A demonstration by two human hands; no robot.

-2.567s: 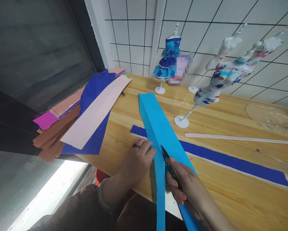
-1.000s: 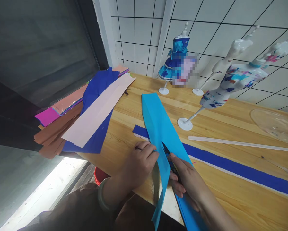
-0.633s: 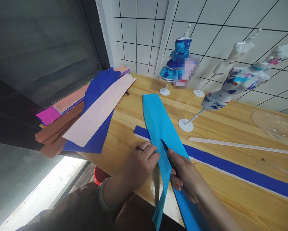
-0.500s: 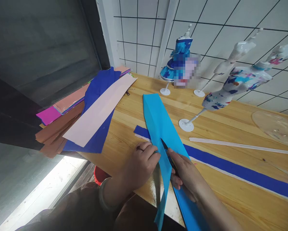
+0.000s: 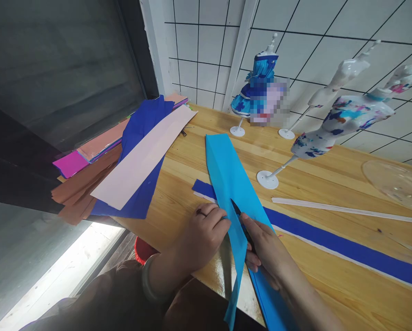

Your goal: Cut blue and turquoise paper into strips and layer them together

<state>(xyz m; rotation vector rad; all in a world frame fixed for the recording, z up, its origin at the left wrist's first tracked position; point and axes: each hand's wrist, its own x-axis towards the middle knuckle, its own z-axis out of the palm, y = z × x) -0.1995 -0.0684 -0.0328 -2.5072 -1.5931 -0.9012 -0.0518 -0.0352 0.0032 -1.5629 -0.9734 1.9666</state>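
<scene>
A long sheet of light blue paper lies lengthwise on the wooden table and hangs past its near edge. My left hand, with a ring and a bangle, is closed on the sheet's left edge. In my right hand are dark scissors, one pointed blade showing over the paper; the handles are mostly hidden by my fingers. A partly cut blue strip dangles between my hands. Beneath the sheet runs a dark blue strip edged in white, crossing the table.
On the left sit a pale pink paper strip, dark blue paper and brown paper. Small dress forms stand on white bases at the back. A thin white strip lies to the right. Below is a red bin.
The view has shifted very slightly. Both hands keep nearly the same place on the light blue paper, and the hanging strip's lower end has swung a little to the right.
</scene>
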